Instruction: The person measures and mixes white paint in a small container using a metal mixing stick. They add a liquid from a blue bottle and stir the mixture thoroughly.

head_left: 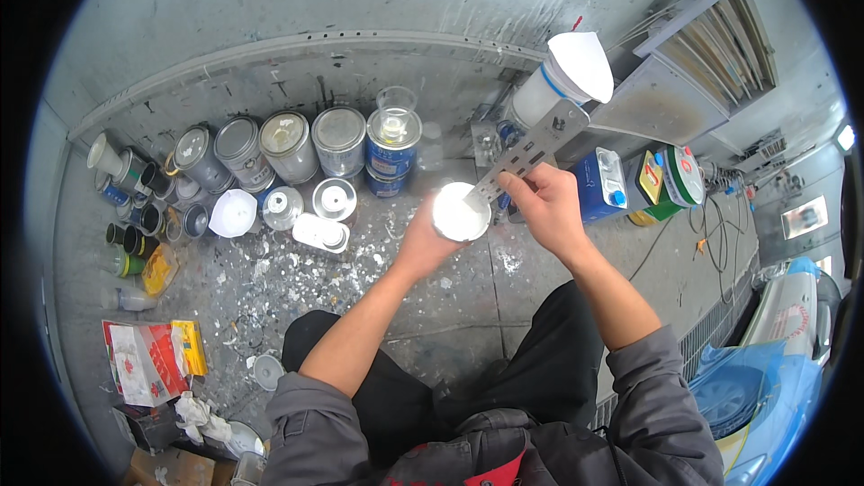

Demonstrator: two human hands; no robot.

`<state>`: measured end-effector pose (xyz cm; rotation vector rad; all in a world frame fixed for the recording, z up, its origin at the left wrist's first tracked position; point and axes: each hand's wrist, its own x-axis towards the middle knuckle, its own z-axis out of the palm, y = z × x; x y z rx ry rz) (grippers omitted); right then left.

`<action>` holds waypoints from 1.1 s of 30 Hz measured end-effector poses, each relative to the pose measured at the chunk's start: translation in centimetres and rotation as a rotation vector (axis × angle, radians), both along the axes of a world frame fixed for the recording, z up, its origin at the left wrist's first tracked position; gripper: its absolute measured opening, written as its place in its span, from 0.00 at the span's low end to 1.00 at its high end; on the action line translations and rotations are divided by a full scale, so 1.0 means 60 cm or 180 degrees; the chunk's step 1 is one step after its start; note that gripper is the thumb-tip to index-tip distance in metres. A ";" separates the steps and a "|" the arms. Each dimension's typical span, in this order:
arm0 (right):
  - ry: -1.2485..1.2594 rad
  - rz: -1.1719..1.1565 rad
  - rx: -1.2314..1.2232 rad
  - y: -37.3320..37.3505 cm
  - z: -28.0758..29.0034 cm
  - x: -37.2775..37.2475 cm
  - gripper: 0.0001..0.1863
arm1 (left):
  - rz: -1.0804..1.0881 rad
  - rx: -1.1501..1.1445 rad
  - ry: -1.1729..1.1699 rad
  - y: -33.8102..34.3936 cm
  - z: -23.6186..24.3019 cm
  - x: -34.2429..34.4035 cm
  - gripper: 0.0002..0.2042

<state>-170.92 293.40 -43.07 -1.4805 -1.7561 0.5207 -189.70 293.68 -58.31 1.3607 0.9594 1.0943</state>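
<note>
My left hand [421, 241] is wrapped round the side of a cup of white paint [463, 214], held above the floor between my knees. My right hand [547, 207] pinches a flat, slotted metal mixing stick [543, 141] between thumb and fingers. The stick slants down to the left, and its lower end dips into the cup. How deep it goes in the white paint cannot be made out. Beyond my right hand stands a white container with a white paper cone [580, 67] on top.
Paint cans [288, 146] line the wall, a clear cup [396, 110] atop one. White-lidded bottles [322, 232] stand before them. At right are a blue canister [601, 184], a cable [720, 234] and a vehicle partly under blue film [765, 387]. Boxes [148, 360] lie at left on the paint-spattered floor.
</note>
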 end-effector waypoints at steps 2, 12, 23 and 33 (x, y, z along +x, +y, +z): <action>0.0267 0.0028 -0.0127 -0.011 0.004 -0.021 0.13 | 0.0008 -0.0032 -0.0063 0.002 -0.009 -0.003 0.44; 0.0578 0.0025 -0.0167 -0.011 0.027 -0.005 0.12 | -0.0050 -0.0057 0.0062 -0.001 0.001 -0.003 0.45; 0.0363 -0.0074 -0.0242 -0.006 -0.005 0.004 0.11 | -0.0051 0.0026 -0.0007 0.004 -0.009 -0.003 0.46; 0.0454 0.0086 -0.0246 -0.037 0.010 -0.027 0.09 | -0.0023 -0.0026 -0.0016 0.004 -0.005 -0.003 0.42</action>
